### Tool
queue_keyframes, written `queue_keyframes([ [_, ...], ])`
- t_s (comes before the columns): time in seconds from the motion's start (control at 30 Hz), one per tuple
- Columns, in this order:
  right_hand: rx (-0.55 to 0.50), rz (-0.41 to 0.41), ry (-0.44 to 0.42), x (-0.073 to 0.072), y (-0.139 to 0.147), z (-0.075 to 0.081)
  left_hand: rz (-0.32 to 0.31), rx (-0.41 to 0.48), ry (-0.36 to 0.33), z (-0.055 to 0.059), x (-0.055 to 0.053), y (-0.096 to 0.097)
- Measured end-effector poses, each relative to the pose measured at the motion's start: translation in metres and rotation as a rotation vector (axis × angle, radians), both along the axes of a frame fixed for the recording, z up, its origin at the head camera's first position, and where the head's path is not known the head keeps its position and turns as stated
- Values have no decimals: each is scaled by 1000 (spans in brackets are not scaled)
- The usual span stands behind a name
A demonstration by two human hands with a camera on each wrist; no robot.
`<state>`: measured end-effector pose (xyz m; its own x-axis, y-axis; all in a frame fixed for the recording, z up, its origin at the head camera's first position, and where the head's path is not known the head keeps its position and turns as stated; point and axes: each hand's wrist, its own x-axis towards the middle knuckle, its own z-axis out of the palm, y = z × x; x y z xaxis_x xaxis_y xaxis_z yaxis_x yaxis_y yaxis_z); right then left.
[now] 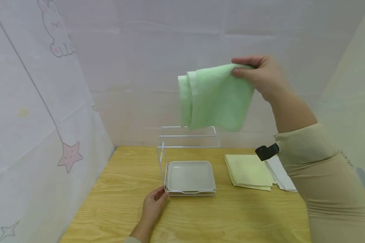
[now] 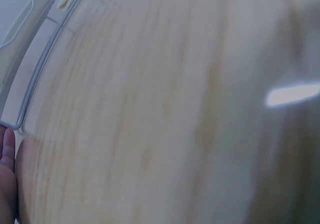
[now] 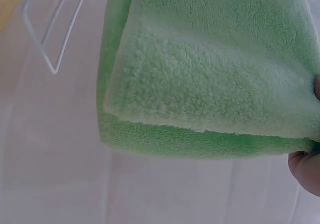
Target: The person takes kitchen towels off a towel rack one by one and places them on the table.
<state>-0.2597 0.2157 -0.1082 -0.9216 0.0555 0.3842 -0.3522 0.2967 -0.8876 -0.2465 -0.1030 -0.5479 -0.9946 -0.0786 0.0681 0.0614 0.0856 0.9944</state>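
Observation:
My right hand [image 1: 263,76] pinches a folded green towel [image 1: 217,98] by its upper right corner, thumb in front. The towel hangs in the air above the rack; its fuzzy terry surface fills much of the right wrist view [image 3: 200,78]. Down on the table, my left hand [image 1: 153,202] grips the front left corner of a white wire rack [image 1: 188,147]. A shallow off-white tray [image 1: 190,175] sits in the base of the rack. In the left wrist view only part of the left hand [image 2: 6,179] shows, at the rack's corner.
A folded yellow towel [image 1: 249,170] lies on the wooden table [image 1: 118,189] to the right of the rack. Beside it is a folded white cloth [image 1: 281,172], partly hidden by the right sleeve. Pale printed curtains [image 1: 39,111] enclose the table.

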Motion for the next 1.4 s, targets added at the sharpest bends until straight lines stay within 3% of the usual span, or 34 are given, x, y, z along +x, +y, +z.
queue_keyframes([
  [0.17, -53, -4, 13, 15, 19, 0, 18, -13, -12, -1, -1, -3],
  [0.37, -127, 7, 20, 35, 44, -12, 34, -7, -13, -1, -4, -6],
  [0.57, -8, -72, 22, 56, 69, -34, 38, -4, -18, -2, -6, -8],
  [0.73, 158, -193, -23, 73, 85, -58, 29, -13, -6, -1, -4, -8],
  [0.87, 214, -231, -91, 85, 96, -81, 32, -24, -10, -1, -3, -8],
  [1.17, 283, -196, -170, 103, 119, -135, 36, -15, -21, 3, -3, -11],
  [1.4, 373, -128, -63, 114, 128, -179, 22, 12, -18, 3, -3, -12],
])
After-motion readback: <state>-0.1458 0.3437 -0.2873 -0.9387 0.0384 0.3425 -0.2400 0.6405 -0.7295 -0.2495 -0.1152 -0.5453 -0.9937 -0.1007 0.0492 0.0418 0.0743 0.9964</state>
